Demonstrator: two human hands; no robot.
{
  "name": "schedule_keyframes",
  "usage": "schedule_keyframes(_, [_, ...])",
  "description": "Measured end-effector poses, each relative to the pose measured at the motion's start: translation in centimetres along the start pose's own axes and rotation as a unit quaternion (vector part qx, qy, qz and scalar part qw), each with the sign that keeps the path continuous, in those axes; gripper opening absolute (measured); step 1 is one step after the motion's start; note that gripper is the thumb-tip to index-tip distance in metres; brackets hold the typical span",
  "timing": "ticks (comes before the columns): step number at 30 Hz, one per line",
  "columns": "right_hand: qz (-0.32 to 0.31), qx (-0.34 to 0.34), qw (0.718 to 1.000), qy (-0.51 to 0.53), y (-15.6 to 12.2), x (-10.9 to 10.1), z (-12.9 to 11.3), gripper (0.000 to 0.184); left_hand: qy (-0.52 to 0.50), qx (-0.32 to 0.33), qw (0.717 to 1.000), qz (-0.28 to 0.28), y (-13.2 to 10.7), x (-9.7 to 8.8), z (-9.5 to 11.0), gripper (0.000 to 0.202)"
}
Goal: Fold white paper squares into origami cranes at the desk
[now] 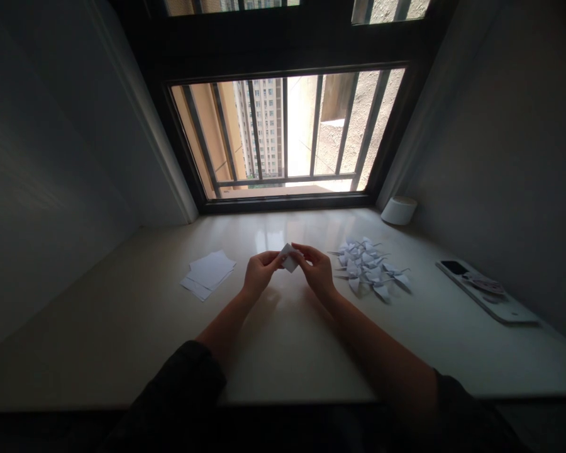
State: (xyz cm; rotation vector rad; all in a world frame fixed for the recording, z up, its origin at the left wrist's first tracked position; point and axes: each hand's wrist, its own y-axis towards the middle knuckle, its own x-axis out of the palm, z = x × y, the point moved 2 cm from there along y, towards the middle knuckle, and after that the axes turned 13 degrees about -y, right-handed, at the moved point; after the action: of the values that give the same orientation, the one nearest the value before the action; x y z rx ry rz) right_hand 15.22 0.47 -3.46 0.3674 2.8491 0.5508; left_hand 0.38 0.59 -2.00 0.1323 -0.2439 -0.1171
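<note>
Between my two hands is a small folded piece of white paper (290, 260), held up above the white sill in a diamond shape. My left hand (263, 269) pinches its left corner between thumb and fingers. On the other side my right hand (317, 265) grips the right edge, its fingertips lying over the upper part. To the right of my right hand lies a heap of folded white paper cranes (366, 261). Several flat sheets of white paper (210, 272) are loosely stacked to the left of my left hand.
A phone (488, 292) in a pale case lies camera side up at the right, by the wall. A white cylindrical object (399, 211) stands in the back right corner. Behind the sill (283, 352) is a dark-framed window (287, 202) with bars outside.
</note>
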Motion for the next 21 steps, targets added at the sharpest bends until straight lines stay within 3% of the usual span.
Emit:
schedule_keyframes(10, [0.008, 0.008, 1.000, -0.021, 0.03, -0.33, -0.29, 0.029, 0.021, -0.007, 0.999, -0.049, 0.03, 0.02, -0.56, 0.032])
schedule_keyframes(17, [0.011, 0.002, 0.999, -0.037, 0.16, -0.32, -0.09, 0.030, 0.015, -0.013, 0.999, -0.045, 0.09, 0.02, -0.64, 0.035])
schedule_keyframes(21, [0.023, -0.060, 0.996, -0.061, -0.14, -0.51, -0.84, 0.030, 0.004, 0.005, 1.000, -0.030, 0.07, 0.08, -0.48, 0.034])
